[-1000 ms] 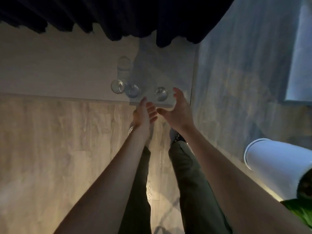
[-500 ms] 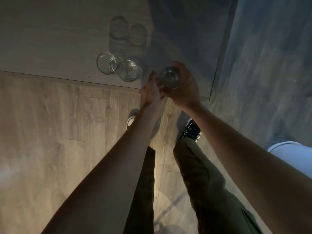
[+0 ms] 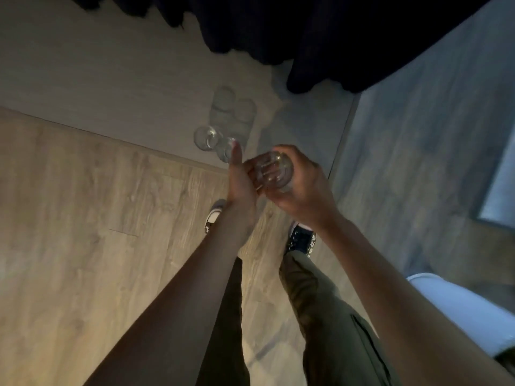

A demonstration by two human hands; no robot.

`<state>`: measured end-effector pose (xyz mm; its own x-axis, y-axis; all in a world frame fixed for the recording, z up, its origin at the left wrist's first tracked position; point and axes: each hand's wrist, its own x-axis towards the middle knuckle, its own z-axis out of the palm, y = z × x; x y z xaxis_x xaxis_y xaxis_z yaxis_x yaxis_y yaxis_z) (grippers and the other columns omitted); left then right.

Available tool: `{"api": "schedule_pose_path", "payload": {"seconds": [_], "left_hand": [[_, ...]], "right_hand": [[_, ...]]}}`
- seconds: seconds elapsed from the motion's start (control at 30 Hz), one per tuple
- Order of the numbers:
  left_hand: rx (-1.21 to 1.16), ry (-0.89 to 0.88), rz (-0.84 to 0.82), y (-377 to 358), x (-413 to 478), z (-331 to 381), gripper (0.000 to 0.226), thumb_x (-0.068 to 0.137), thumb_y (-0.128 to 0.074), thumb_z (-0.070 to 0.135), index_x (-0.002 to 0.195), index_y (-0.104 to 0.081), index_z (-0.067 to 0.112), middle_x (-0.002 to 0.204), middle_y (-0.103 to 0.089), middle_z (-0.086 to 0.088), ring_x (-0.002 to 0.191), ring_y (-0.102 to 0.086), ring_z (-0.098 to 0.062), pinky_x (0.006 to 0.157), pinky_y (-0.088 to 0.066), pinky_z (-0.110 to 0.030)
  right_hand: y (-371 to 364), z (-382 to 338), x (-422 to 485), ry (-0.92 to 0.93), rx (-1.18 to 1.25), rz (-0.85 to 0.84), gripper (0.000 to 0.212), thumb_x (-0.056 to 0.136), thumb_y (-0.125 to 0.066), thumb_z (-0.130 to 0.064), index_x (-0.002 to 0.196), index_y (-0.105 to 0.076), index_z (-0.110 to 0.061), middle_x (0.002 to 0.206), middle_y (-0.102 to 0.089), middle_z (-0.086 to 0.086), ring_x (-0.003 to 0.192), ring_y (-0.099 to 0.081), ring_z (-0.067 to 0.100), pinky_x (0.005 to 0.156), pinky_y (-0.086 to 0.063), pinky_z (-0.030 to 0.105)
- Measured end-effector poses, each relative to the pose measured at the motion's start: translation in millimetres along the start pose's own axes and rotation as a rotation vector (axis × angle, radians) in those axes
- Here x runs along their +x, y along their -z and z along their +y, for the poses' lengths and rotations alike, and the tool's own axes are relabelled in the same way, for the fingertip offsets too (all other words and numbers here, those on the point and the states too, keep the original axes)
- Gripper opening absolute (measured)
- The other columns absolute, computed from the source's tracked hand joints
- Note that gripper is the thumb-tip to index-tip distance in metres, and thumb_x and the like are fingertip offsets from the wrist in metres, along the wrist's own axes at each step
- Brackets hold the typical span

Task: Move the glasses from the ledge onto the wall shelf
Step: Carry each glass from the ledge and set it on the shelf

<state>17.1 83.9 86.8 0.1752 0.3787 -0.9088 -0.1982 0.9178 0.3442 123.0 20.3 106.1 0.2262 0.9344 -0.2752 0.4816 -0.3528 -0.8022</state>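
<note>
the right hand [image 3: 302, 188] is wrapping its fingers and thumb around a clear glass [image 3: 274, 172], gripping it by the wall and holding it up off the ledge [image 3: 117, 87]. the glass is tilting, its round mouth or base facing up toward the camera, so its long axis is running roughly along the line of sight; which end is facing up i cannot tell. the left hand [image 3: 241, 182] is pressing its curled fingers against the near left side of the same glass, thumb sticking straight up, sharing the hold. no writing or label is showing on the glass.

just beyond the left thumb, two more glasses [image 3: 204, 137] are standing upright on the pale ledge, touching or nearly touching each other, close to its front edge. the ledge is lying bare to the left of them. a dark curtain [image 3: 320, 37] is hanging over its far side, and a grey wall [image 3: 418, 162] is closing it off on the right. below, wood flooring [image 3: 69, 218] is lying open around the person's shoes.
</note>
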Motion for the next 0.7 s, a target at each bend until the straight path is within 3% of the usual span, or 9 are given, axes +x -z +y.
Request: {"api": "schedule_pose_path", "payload": {"seconds": [0.07, 0.1, 0.2, 0.33, 0.37, 0.5, 0.57, 0.7], "left_hand": [[-0.067, -0.028, -0.041, 2, -40, 22, 0.082, 0.097, -0.03, 0.067, 0.124, -0.065, -0.002, 0.125, -0.066, -0.027, 0.124, -0.059, -0.039, 0.116, -0.034, -0.051], [-0.102, -0.056, -0.061, 4, -62, 36, 0.083, 0.097, -0.03, 0.068, 0.125, -0.063, -0.003, 0.125, -0.066, -0.027, 0.122, -0.06, -0.039, 0.115, -0.036, -0.051], [-0.209, -0.14, -0.05, 16, -130, 77, 0.083, 0.096, -0.032, 0.068, 0.124, -0.063, -0.004, 0.12, -0.069, -0.027, 0.116, -0.065, -0.037, 0.104, -0.048, -0.047], [-0.297, -0.275, 0.003, 41, -222, 131, 0.083, 0.095, -0.033, 0.068, 0.117, -0.066, -0.005, 0.112, -0.072, -0.027, 0.108, -0.069, -0.037, 0.094, -0.055, -0.043], [-0.298, -0.321, 0.03, 53, -248, 144, 0.082, 0.094, -0.034, 0.069, 0.111, -0.07, -0.003, 0.107, -0.075, -0.023, 0.102, -0.071, -0.034, 0.092, -0.055, -0.042], [-0.32, -0.463, 0.125, 118, -346, 193, 0.084, 0.089, -0.032, 0.076, 0.098, -0.076, 0.005, 0.089, -0.077, -0.011, 0.066, -0.07, -0.018, 0.061, -0.052, -0.029], [-0.352, -0.522, 0.178, 158, -389, 213, 0.083, 0.087, -0.034, 0.077, 0.091, -0.077, 0.006, 0.08, -0.076, -0.009, 0.058, -0.062, -0.016, 0.061, -0.049, -0.031], [-0.457, -0.61, 0.233, 246, -458, 242, 0.078, 0.088, -0.037, 0.075, 0.083, -0.073, 0.006, 0.07, -0.073, -0.007, 0.061, -0.058, -0.019, 0.063, -0.049, -0.032]], "right_hand": [[15, -40, -3, 0.053, -0.012, -0.04, 0.067, 0.071, -0.092, -0.014, 0.129, -0.059, -0.003, 0.109, -0.075, 0.006, 0.089, -0.074, 0.014, 0.08, -0.063, 0.029], [22, -62, -5, 0.075, -0.017, -0.052, 0.068, 0.071, -0.092, -0.015, 0.13, -0.059, -0.005, 0.11, -0.074, 0.003, 0.09, -0.072, 0.01, 0.082, -0.062, 0.027], [39, -138, -13, 0.189, -0.05, -0.091, 0.066, 0.072, -0.092, -0.023, 0.129, -0.061, -0.009, 0.113, -0.073, -0.004, 0.095, -0.068, -0.002, 0.087, -0.048, 0.002], [49, -250, -22, 0.29, -0.027, -0.189, 0.066, 0.075, -0.088, -0.035, 0.132, -0.056, -0.023, 0.115, -0.072, -0.013, 0.101, -0.066, -0.005, 0.084, -0.046, 0.002], [47, -280, -26, 0.319, -0.019, -0.219, 0.067, 0.075, -0.088, -0.035, 0.133, -0.054, -0.027, 0.114, -0.071, -0.015, 0.101, -0.066, -0.006, 0.083, -0.048, 0.003], [21, -397, -43, 0.483, -0.023, -0.281, 0.07, 0.071, -0.089, -0.027, 0.131, -0.053, -0.024, 0.109, -0.071, -0.016, 0.1, -0.067, -0.006, 0.087, -0.053, 0.012], [-3, -453, -56, 0.542, -0.036, -0.335, 0.067, 0.072, -0.089, -0.032, 0.128, -0.053, -0.027, 0.112, -0.072, -0.016, 0.102, -0.069, -0.002, 0.092, -0.056, 0.021], [-62, -551, -86, 0.612, -0.054, -0.465, 0.062, 0.073, -0.087, -0.037, 0.125, -0.053, -0.034, 0.118, -0.072, -0.015, 0.108, -0.071, 0.004, 0.097, -0.059, 0.034]]}}
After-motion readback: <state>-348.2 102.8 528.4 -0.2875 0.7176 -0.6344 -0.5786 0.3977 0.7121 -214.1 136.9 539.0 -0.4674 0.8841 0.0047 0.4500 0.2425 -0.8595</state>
